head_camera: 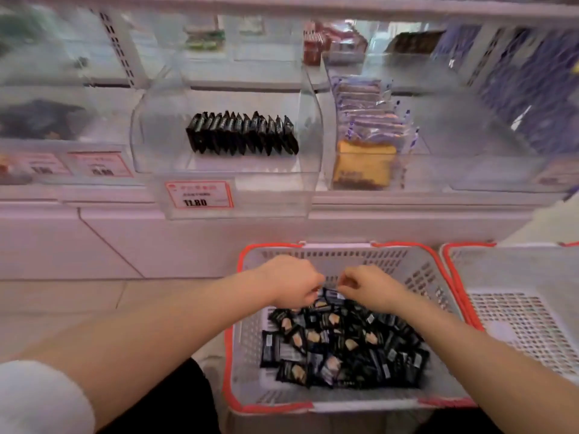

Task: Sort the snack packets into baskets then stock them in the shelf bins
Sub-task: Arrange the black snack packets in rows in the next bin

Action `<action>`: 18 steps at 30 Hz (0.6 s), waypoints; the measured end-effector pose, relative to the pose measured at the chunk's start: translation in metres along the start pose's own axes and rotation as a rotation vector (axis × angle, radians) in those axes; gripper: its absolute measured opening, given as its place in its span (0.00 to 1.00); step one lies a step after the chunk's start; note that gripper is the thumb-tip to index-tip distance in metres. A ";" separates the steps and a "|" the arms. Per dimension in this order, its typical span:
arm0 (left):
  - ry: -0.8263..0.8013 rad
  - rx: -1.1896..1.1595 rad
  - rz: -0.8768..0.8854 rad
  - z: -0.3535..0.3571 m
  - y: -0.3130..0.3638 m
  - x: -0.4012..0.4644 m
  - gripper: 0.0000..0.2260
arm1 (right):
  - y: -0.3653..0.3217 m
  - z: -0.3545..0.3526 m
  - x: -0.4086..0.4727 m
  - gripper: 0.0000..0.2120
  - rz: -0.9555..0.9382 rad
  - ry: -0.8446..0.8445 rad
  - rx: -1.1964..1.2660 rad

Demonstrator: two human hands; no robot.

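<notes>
Black packets (pixel 341 346) lie in a loose heap in the basket (pixel 244 364), a white basket with a red rim on the floor below the shelf. Both hands reach into its far end, over the top of the heap. Left hand (pixel 289 281): fingers curled down and pressed together on packets at the heap's edge. Right hand (pixel 368 285): fingers bunched, pinching a packet beside the left hand. A second basket (pixel 517 314) stands touching the first on the right. On the shelf above, a clear bin (pixel 228 170) holds a row of black packets (pixel 242 133) standing on edge; a price tag (pixel 199 194) hangs on its front. The next bin (pixel 419 170) to the right holds purple-and-white packs (pixel 366 111).
</notes>
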State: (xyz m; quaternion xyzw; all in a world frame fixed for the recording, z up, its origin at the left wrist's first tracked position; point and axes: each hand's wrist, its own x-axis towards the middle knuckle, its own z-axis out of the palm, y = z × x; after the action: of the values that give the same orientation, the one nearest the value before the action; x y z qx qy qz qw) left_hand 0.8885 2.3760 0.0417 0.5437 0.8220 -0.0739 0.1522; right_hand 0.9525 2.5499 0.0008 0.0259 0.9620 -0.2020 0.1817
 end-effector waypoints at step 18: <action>-0.560 -0.521 -0.390 0.237 0.040 0.058 0.15 | 0.137 0.199 0.031 0.26 0.225 -0.404 -0.111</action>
State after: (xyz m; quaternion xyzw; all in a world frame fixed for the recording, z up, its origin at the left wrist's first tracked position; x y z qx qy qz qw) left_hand 0.9443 2.3745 -0.1988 0.2806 0.8275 -0.0357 0.4849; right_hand 1.0081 2.5958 -0.2319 0.0819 0.9069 -0.1282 0.3930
